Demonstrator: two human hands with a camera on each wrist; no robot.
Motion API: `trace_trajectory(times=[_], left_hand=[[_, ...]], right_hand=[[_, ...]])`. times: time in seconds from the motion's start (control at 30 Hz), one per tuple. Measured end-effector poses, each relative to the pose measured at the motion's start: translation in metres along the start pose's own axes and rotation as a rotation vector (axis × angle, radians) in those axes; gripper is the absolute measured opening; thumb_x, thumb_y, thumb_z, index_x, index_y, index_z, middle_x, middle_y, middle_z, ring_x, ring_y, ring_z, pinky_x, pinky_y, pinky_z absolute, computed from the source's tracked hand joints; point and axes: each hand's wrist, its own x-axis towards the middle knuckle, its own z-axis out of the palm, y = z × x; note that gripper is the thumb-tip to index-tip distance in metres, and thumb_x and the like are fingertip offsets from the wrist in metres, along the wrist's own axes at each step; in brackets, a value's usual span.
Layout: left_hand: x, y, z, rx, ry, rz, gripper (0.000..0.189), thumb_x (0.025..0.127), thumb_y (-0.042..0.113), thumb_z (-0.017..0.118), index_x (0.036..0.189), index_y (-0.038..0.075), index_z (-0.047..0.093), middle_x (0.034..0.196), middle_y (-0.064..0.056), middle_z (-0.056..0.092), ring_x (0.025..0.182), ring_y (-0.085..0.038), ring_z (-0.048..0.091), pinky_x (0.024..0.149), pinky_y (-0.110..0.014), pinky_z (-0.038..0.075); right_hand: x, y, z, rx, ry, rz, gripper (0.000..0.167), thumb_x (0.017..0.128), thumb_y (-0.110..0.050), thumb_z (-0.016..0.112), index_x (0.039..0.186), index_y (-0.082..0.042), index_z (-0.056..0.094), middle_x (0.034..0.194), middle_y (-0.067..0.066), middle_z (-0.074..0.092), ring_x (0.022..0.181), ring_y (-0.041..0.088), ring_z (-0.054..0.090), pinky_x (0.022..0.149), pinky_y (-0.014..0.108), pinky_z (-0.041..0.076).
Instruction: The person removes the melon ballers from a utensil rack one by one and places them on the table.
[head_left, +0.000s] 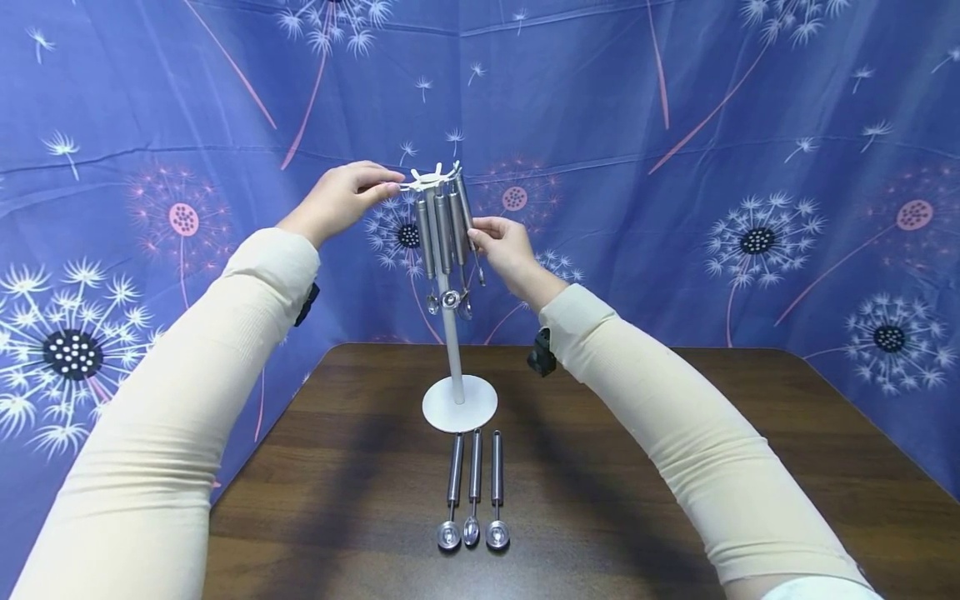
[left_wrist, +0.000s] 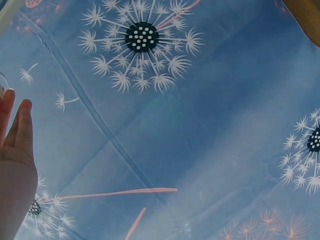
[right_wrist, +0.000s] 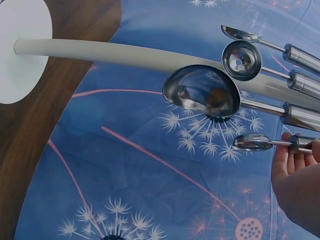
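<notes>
A white stand (head_left: 453, 350) rises from the table, several steel-handled scoops hanging from its hooked top (head_left: 429, 177). My left hand (head_left: 341, 198) pinches the tip of one left hook between thumb and fingers; only part of this hand (left_wrist: 19, 145) shows in the left wrist view. My right hand (head_left: 510, 254) pinches a steel scoop (head_left: 463, 200) low on its handle, its upper end at a right-side hook. Whether it hangs on that hook I cannot tell. In the right wrist view its small bowl (right_wrist: 252, 142) is beside a larger hanging scoop (right_wrist: 202, 90) and a round-headed one (right_wrist: 242, 60).
On the brown wooden table (head_left: 600, 467), before the stand's round base (head_left: 480, 408), three steel scoops lie side by side: a left one (head_left: 454, 475), a middle one (head_left: 476, 467) and a right one (head_left: 497, 467). Behind hangs a blue dandelion-patterned cloth (head_left: 600, 167).
</notes>
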Motion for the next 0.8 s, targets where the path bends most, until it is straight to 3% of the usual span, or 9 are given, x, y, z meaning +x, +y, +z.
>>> trace_trajectory(times=[0.2,0.37,0.53,0.8], left_hand=[[0.001,0.002,-0.002,0.017,0.011,0.004,0.041,0.102,0.035,0.050,0.134,0.011,0.059,0.137,-0.012,0.055,0.126,-0.029,0.050,0.108,-0.044,0.039],[0.001,0.002,-0.002,0.019,0.007,0.010,0.041,0.101,0.034,0.050,0.132,0.008,0.060,0.135,-0.013,0.056,0.126,-0.029,0.049,0.109,-0.044,0.038],[0.002,0.002,-0.004,-0.001,-0.006,0.019,0.041,0.102,0.033,0.049,0.132,0.007,0.060,0.137,-0.015,0.055,0.131,-0.031,0.046,0.112,-0.045,0.035],[0.000,0.003,-0.006,-0.009,-0.017,0.014,0.041,0.103,0.032,0.048,0.131,0.006,0.060,0.137,-0.017,0.055,0.131,-0.033,0.046,0.112,-0.046,0.034]], right_hand=[[0.001,-0.004,-0.002,0.023,0.019,0.001,0.029,0.098,-0.011,0.057,0.124,0.000,0.061,0.118,0.017,0.067,0.099,0.018,0.065,0.092,0.030,0.052],[0.002,-0.007,-0.005,0.016,0.035,0.024,0.029,0.097,-0.011,0.058,0.125,-0.001,0.061,0.117,0.016,0.067,0.096,0.016,0.066,0.088,0.026,0.053],[0.003,-0.011,-0.010,0.046,0.060,0.032,0.030,0.096,-0.008,0.059,0.125,0.001,0.060,0.119,0.018,0.066,0.098,0.019,0.067,0.093,0.030,0.053],[-0.003,-0.008,-0.021,0.017,0.075,0.056,0.030,0.093,-0.012,0.065,0.121,-0.002,0.063,0.106,0.007,0.065,0.088,0.012,0.062,0.092,0.030,0.054]])
